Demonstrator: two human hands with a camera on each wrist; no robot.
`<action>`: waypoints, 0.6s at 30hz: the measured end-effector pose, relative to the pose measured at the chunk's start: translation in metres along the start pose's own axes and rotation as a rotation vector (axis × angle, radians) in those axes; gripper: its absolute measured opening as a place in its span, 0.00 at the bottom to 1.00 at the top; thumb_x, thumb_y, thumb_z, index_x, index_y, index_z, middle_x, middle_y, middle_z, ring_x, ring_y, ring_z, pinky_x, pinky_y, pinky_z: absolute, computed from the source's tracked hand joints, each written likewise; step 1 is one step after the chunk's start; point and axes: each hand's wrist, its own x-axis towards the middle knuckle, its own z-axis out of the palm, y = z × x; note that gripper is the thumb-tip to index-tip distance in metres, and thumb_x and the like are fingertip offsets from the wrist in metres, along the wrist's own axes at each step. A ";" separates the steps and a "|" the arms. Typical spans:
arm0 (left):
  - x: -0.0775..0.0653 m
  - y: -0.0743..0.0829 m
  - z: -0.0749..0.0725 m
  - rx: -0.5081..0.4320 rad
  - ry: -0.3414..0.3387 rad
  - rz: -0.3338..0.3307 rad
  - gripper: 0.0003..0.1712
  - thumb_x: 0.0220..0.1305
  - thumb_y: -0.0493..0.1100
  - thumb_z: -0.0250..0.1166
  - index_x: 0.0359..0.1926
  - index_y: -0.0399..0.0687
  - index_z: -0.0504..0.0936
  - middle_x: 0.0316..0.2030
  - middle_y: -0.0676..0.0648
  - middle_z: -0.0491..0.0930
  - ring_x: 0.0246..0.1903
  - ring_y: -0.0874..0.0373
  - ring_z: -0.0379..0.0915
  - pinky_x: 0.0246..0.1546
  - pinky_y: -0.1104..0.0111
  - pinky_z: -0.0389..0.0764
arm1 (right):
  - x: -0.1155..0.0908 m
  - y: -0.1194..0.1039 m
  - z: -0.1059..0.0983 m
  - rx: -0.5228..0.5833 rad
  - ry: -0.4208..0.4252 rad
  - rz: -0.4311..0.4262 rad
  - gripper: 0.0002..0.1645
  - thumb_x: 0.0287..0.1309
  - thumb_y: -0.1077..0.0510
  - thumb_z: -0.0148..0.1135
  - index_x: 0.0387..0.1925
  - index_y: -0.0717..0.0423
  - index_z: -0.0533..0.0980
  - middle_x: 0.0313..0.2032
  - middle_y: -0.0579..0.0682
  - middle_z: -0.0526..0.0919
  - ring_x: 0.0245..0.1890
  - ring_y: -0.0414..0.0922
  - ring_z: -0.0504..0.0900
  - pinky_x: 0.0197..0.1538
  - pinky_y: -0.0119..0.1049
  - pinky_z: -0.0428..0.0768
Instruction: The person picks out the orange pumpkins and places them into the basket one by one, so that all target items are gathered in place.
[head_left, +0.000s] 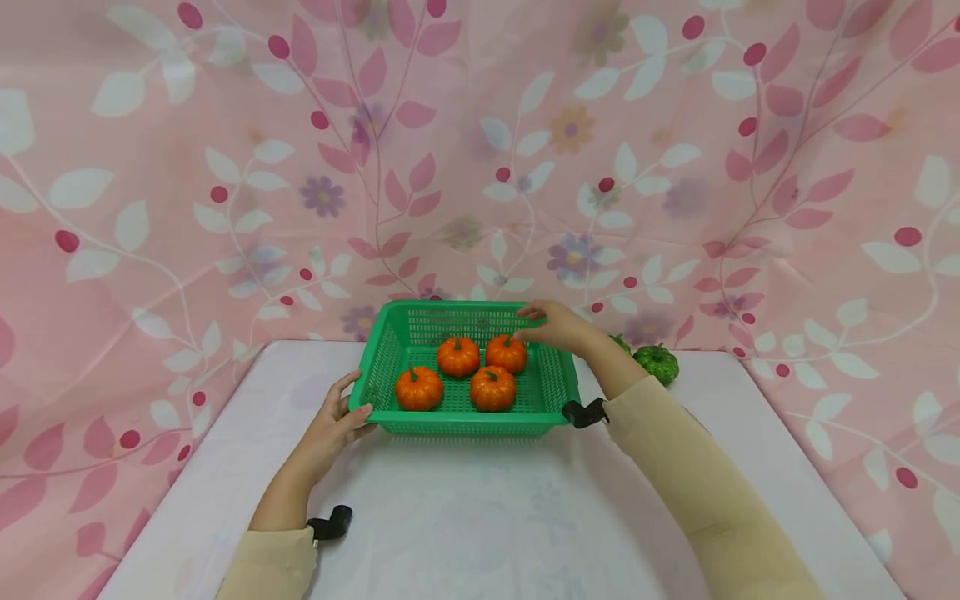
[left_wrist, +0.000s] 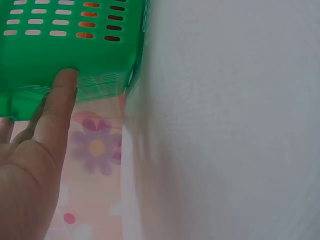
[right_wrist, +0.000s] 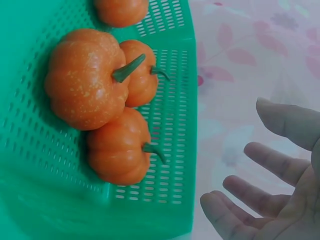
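Note:
A green plastic basket with slotted walls sits on the table. My left hand holds its near left corner, thumb at the rim and fingers against the outside; in the left wrist view one finger lies almost straight against the wall. Several orange pumpkins with green stems lie in the basket, among them a near left pumpkin and a far right pumpkin. Over the basket's far right corner is my right hand. Its fingers are spread and loosely bent in the right wrist view, with nothing held.
Green pumpkins stand on the table right of the basket, one partly hidden by my right forearm. The white-covered table meets a pink floral cloth behind and at the sides.

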 end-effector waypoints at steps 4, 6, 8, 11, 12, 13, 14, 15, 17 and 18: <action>0.000 0.000 0.000 -0.004 -0.002 0.001 0.43 0.76 0.41 0.56 0.80 0.55 0.40 0.70 0.30 0.57 0.51 0.65 0.76 0.63 0.49 0.71 | -0.010 -0.001 -0.002 0.011 0.005 -0.002 0.32 0.66 0.48 0.65 0.67 0.54 0.71 0.67 0.63 0.68 0.66 0.61 0.68 0.65 0.58 0.71; 0.000 0.000 0.000 -0.006 -0.001 -0.001 0.43 0.76 0.41 0.56 0.80 0.55 0.40 0.70 0.30 0.57 0.51 0.65 0.76 0.64 0.49 0.71 | -0.014 -0.002 -0.003 0.017 0.007 -0.001 0.32 0.66 0.47 0.65 0.67 0.53 0.70 0.67 0.62 0.68 0.65 0.61 0.69 0.65 0.58 0.72; 0.000 0.000 0.000 -0.005 -0.001 0.000 0.43 0.76 0.41 0.56 0.80 0.55 0.40 0.71 0.31 0.56 0.52 0.65 0.75 0.64 0.49 0.70 | -0.017 -0.002 -0.003 0.022 0.005 -0.003 0.32 0.66 0.47 0.65 0.67 0.53 0.70 0.68 0.63 0.67 0.65 0.61 0.69 0.65 0.57 0.72; -0.001 0.000 0.000 -0.005 -0.002 0.000 0.43 0.76 0.41 0.56 0.80 0.55 0.40 0.71 0.31 0.56 0.52 0.65 0.75 0.64 0.49 0.70 | -0.022 -0.002 -0.004 0.026 0.001 -0.002 0.32 0.67 0.47 0.63 0.68 0.54 0.69 0.69 0.63 0.66 0.66 0.62 0.68 0.64 0.58 0.73; -0.001 0.000 0.000 -0.004 -0.002 0.001 0.43 0.76 0.41 0.56 0.80 0.55 0.39 0.71 0.31 0.55 0.52 0.65 0.75 0.64 0.49 0.70 | -0.025 -0.002 -0.004 0.026 -0.001 -0.002 0.32 0.68 0.47 0.63 0.68 0.54 0.69 0.69 0.63 0.65 0.66 0.62 0.68 0.64 0.58 0.73; -0.001 0.000 0.000 -0.004 -0.003 0.001 0.43 0.76 0.41 0.56 0.80 0.56 0.39 0.72 0.31 0.55 0.52 0.65 0.75 0.64 0.49 0.70 | -0.027 -0.002 -0.004 0.029 -0.001 0.002 0.32 0.68 0.47 0.63 0.69 0.53 0.69 0.69 0.63 0.65 0.66 0.62 0.67 0.64 0.59 0.72; -0.001 0.000 0.000 -0.004 -0.003 0.001 0.43 0.76 0.41 0.56 0.80 0.56 0.39 0.72 0.31 0.55 0.52 0.65 0.75 0.64 0.49 0.70 | -0.029 -0.001 -0.004 0.037 -0.002 0.006 0.32 0.68 0.47 0.62 0.69 0.53 0.69 0.70 0.62 0.64 0.67 0.63 0.66 0.64 0.59 0.72; -0.001 0.000 0.000 -0.003 -0.004 0.001 0.43 0.76 0.42 0.56 0.80 0.56 0.40 0.72 0.31 0.55 0.52 0.65 0.75 0.64 0.49 0.70 | -0.031 -0.001 -0.004 0.040 0.000 0.010 0.32 0.68 0.47 0.62 0.69 0.52 0.69 0.70 0.62 0.64 0.67 0.63 0.66 0.65 0.59 0.72; -0.001 0.000 0.000 -0.003 -0.002 -0.001 0.43 0.76 0.42 0.56 0.80 0.55 0.40 0.72 0.31 0.55 0.52 0.65 0.75 0.64 0.48 0.70 | -0.036 0.001 -0.003 0.049 0.003 0.012 0.32 0.69 0.47 0.62 0.69 0.51 0.68 0.70 0.61 0.65 0.69 0.64 0.64 0.65 0.60 0.71; -0.001 0.000 0.000 -0.003 -0.002 -0.002 0.43 0.76 0.42 0.56 0.80 0.56 0.40 0.72 0.31 0.55 0.52 0.66 0.76 0.64 0.48 0.70 | -0.038 0.002 -0.003 0.053 0.005 0.013 0.31 0.69 0.47 0.62 0.69 0.51 0.69 0.70 0.60 0.65 0.69 0.64 0.64 0.65 0.60 0.70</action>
